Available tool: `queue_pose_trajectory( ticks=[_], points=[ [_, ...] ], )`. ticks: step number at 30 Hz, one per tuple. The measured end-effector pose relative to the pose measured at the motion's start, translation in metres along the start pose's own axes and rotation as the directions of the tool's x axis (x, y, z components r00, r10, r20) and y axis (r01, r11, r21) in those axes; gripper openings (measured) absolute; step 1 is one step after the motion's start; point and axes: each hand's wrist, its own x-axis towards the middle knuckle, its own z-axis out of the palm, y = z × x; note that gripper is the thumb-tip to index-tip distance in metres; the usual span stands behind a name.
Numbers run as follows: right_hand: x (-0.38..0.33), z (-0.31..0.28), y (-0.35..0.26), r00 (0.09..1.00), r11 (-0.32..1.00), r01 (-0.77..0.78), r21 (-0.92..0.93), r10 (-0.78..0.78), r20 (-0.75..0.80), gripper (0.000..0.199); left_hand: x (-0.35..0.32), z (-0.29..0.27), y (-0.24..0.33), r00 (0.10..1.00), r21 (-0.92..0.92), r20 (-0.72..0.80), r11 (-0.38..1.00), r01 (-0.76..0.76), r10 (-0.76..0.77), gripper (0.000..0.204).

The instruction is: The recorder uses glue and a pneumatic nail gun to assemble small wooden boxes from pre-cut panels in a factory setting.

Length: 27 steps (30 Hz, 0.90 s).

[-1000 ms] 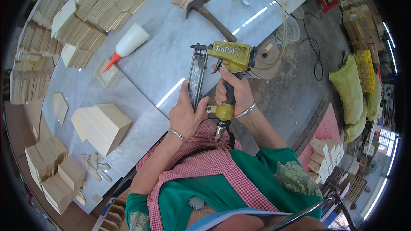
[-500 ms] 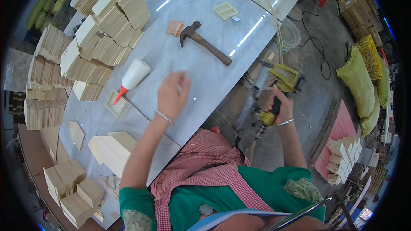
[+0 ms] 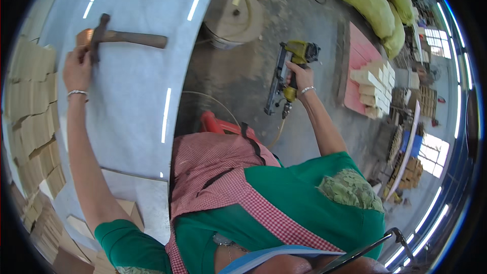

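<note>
A yellow-green and black pneumatic nail gun (image 3: 293, 73) is held up by its handle in my right hand (image 3: 303, 77), over the floor right of the table. Its long dark magazine slants down to the left, and an air hose hangs from its lower end. My left hand (image 3: 77, 71) reaches across the table with fingers curled in, against a small ridged copper-coloured block (image 3: 84, 37) and the claw of a hammer (image 3: 134, 38). Whatever lies between those fingertips is hidden. The hammer lies flat, its wooden handle pointing right.
Stacked pale wood boards (image 3: 35, 111) line the table's left side. A red stool (image 3: 218, 122) stands near my lap. Beyond the table edge are a round-topped bucket (image 3: 234, 18), a pink board (image 3: 357, 45) bearing wood blocks (image 3: 375, 83), and yellow-green sacks (image 3: 362, 0).
My view has turned to the right. The left hand has moved forward to the copper-coloured block beside the hammer head. The nail gun stays in my right hand, now farther from the table.
</note>
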Motion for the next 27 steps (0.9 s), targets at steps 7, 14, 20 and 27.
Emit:
queue_pose_trajectory(
  ticks=[7,14,20,27],
  points=[
    [0.013,-0.031,0.027,0.998,0.994,-0.039,-0.1,0.033,-0.057,0.023,0.007,0.013,0.016,1.0,-0.004,0.009,1.0,-0.017,0.017,0.017],
    [0.017,-0.033,0.033,0.995,0.995,-0.062,-0.08,0.055,-0.087,0.02,0.015,0.012,0.016,0.999,0.112,0.026,0.993,-0.044,0.041,0.017],
    [0.016,-0.028,0.034,0.996,0.996,-0.079,-0.044,0.076,-0.054,0.021,0.021,0.0,0.012,0.995,0.101,0.016,0.99,0.099,-0.101,0.018],
    [0.007,-0.034,0.025,0.997,0.998,-0.063,0.014,0.063,-0.049,0.022,0.005,0.008,0.03,0.98,-0.07,-0.143,0.989,0.128,-0.137,0.012]
  ],
)
